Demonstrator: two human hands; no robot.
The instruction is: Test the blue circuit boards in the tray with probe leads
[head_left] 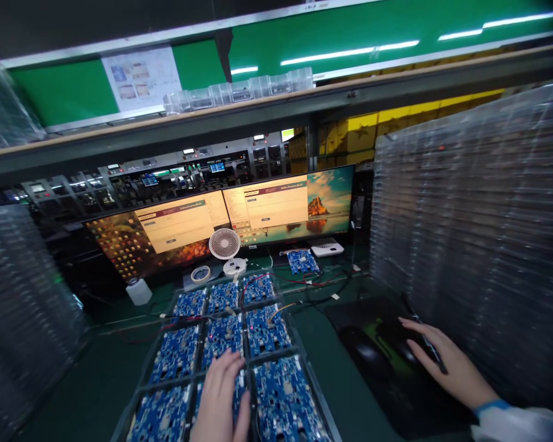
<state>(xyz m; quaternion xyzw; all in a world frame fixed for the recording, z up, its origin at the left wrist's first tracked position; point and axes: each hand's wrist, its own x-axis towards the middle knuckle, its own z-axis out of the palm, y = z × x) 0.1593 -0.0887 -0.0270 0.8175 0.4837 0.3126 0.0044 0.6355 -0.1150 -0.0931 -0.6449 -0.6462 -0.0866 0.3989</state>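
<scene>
My left hand (222, 393) lies over a circuit board in the lower middle of the tray, palm down, with its fingers stretched forward and the thumb apart. Nothing shows in its grip. Blue circuit boards (288, 399) fill the compartments of a dark tray (309, 371), and small red lights glow on two of them. At the right, my right hand (451, 365) is over the black mouse pad (410, 396). A slim dark pen-like tool (427, 344) runs between its fingers. Left of that hand, a black computer mouse (366, 351) sits on the pad, apart from it.
Tall stacks of clear plastic trays (470, 215) (23, 319) flank the bench. Behind the boards stand two monitors (276, 209), a small white fan (225, 244), a tape roll (200, 274) and a white bottle (139, 291). Thin wires cross the tray. A shelf (258, 104) spans overhead.
</scene>
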